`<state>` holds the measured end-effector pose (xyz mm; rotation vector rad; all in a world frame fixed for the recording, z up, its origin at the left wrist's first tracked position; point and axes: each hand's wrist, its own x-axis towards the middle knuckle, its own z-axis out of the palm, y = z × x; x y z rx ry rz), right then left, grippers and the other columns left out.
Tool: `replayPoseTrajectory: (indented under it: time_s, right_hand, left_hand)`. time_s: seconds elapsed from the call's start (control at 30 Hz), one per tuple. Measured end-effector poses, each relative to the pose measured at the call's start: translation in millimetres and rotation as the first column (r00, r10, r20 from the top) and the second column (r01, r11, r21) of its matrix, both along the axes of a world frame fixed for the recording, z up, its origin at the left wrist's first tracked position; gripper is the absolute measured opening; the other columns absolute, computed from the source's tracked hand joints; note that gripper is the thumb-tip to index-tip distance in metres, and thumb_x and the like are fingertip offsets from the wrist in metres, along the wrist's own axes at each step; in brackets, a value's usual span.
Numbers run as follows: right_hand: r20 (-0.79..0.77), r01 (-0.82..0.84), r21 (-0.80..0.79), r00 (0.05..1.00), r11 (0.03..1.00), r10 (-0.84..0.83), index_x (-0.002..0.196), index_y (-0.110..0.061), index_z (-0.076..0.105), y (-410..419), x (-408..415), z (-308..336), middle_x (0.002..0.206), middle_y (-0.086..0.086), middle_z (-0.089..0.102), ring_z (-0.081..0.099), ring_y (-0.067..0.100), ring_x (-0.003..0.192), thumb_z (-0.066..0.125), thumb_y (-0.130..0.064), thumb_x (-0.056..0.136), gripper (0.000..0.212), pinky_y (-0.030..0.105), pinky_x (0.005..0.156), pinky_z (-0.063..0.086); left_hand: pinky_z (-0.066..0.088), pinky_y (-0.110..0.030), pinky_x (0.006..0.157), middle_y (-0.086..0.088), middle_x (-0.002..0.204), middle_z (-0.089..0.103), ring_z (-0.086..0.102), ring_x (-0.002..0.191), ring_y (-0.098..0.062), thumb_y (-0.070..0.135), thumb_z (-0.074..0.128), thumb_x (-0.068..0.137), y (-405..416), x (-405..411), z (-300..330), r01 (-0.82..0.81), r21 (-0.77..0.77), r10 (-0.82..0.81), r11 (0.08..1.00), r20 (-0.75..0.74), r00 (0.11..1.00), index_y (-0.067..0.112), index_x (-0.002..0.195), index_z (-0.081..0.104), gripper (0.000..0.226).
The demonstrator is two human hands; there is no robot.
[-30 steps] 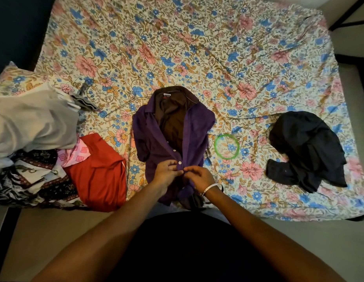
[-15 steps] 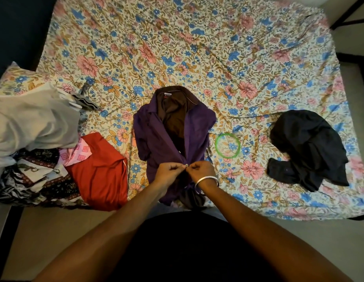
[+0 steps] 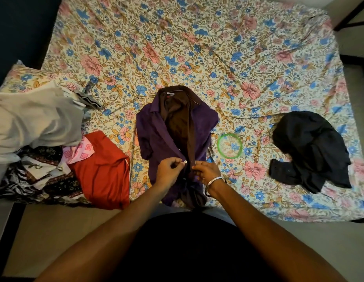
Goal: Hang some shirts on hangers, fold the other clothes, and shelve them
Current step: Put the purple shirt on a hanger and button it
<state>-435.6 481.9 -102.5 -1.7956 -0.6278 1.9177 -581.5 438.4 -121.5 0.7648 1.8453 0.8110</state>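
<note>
A purple shirt [image 3: 156,137] lies face up on the bed, collar away from me, its front partly open with a dark brown lining showing. My left hand [image 3: 168,169] pinches the left front edge at a white button. My right hand [image 3: 205,169], with a silver bangle on the wrist, pinches the opposite edge of the placket. The two hands sit a small gap apart over the shirt's lower front. A thin wire hanger [image 3: 128,106] lies on the sheet left of the collar.
The bed wears a floral sheet [image 3: 217,58]. A red garment [image 3: 103,165], a grey cloth [image 3: 34,121] and patterned clothes [image 3: 34,176] are heaped at the left. A dark garment [image 3: 311,149] lies at the right, a green ring [image 3: 230,146] between it and the shirt.
My hands have shifted slightly up the shirt front and drawn a little apart. The white button now shows at my left fingertips.
</note>
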Motion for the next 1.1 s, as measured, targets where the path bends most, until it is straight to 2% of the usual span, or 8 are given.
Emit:
replayPoseTrajectory:
  time_s: [0.13,0.23,0.37,0.57,0.67,0.77,0.9,1.1]
  right_hand:
    - [-0.009,-0.015,-0.011,1.0,1.0,0.015,0.093,-0.002,0.074,0,0,-1,0.072,0.009,0.073,0.069,0.018,0.058,0.06,0.011,0.084,0.021,0.024,0.048,0.053]
    - [0.091,-0.123,0.097,0.989,0.988,0.114,0.091,0.001,0.075,1,1,-6,0.061,-0.004,0.071,0.064,0.007,0.054,0.061,0.013,0.084,0.02,0.016,0.05,0.049]
    - [0.194,-0.223,0.231,0.964,0.947,0.179,0.108,0.009,0.071,-2,2,-14,0.064,-0.012,0.072,0.065,-0.002,0.058,0.064,0.016,0.083,0.026,0.012,0.062,0.053]
    - [0.253,-0.248,0.322,0.952,0.914,0.17,0.103,0.004,0.075,-3,2,-15,0.093,0.013,0.075,0.07,0.002,0.072,0.072,0.011,0.081,0.024,0.019,0.078,0.057]
    - [0.267,-0.268,0.346,0.947,0.899,0.179,0.101,0.001,0.077,-4,2,-12,0.092,0.01,0.076,0.071,0.001,0.075,0.075,0.007,0.08,0.022,0.018,0.078,0.057]
    - [0.27,-0.262,0.354,0.948,0.898,0.17,0.097,-0.002,0.078,-4,0,-7,0.079,0.0,0.076,0.07,0.002,0.07,0.075,-0.002,0.085,0.013,0.02,0.072,0.058]
    - [0.253,-0.234,0.312,0.955,0.921,0.157,0.094,-0.003,0.078,-1,-1,1,0.063,-0.005,0.072,0.068,0.005,0.055,0.071,-0.004,0.089,0.008,0.02,0.054,0.054]
    - [0.232,-0.232,0.264,0.957,0.936,0.172,0.088,-0.002,0.074,0,-4,9,0.065,0.005,0.072,0.067,0.013,0.051,0.083,-0.007,0.08,0.013,0.023,0.05,0.057]
  left_hand:
    - [0.048,-0.017,0.072,0.012,0.082,0.07,0.063,0.078,0.001,0.021,0.077,0.089,1,0,0,0.022,0.029,-0.021,0.999,-0.032,0.999,0.015,0.095,0.077,0.009]
    - [0.048,-0.02,0.072,0.012,0.081,0.07,0.064,0.077,-0.002,0.021,0.077,0.089,2,2,0,0.059,0.044,-0.055,0.997,-0.07,0.996,0.014,0.095,0.078,0.01]
    - [0.053,-0.026,0.078,0.01,0.083,0.071,0.069,0.085,-0.009,0.023,0.079,0.087,3,1,4,0.065,0.038,-0.06,0.997,-0.111,0.992,0.014,0.097,0.08,0.014]
    - [0.049,-0.019,0.077,0.003,0.094,0.078,0.067,0.087,-0.005,0.023,0.076,0.089,1,0,13,0.143,0.073,-0.122,0.987,-0.236,0.964,0.012,0.1,0.08,0.016]
    - [0.045,-0.009,0.069,0.003,0.091,0.078,0.063,0.079,0.001,0.022,0.075,0.09,1,0,17,0.174,0.091,-0.142,0.98,-0.289,0.947,0.012,0.095,0.081,0.013]
    - [0.055,-0.021,0.076,0.005,0.092,0.079,0.07,0.084,-0.004,0.021,0.073,0.091,1,-1,18,0.209,0.096,-0.17,0.973,-0.311,0.935,0.014,0.097,0.082,0.013]
    - [0.043,-0.003,0.071,0.005,0.099,0.079,0.071,0.091,-0.007,0.021,0.073,0.091,2,-1,21,0.236,0.089,-0.192,0.968,-0.344,0.919,0.016,0.103,0.081,0.016]
    - [0.056,-0.025,0.079,0.004,0.095,0.079,0.072,0.087,-0.007,0.017,0.075,0.089,1,-4,21,0.282,0.123,-0.23,0.951,-0.326,0.917,0.015,0.1,0.082,0.012]
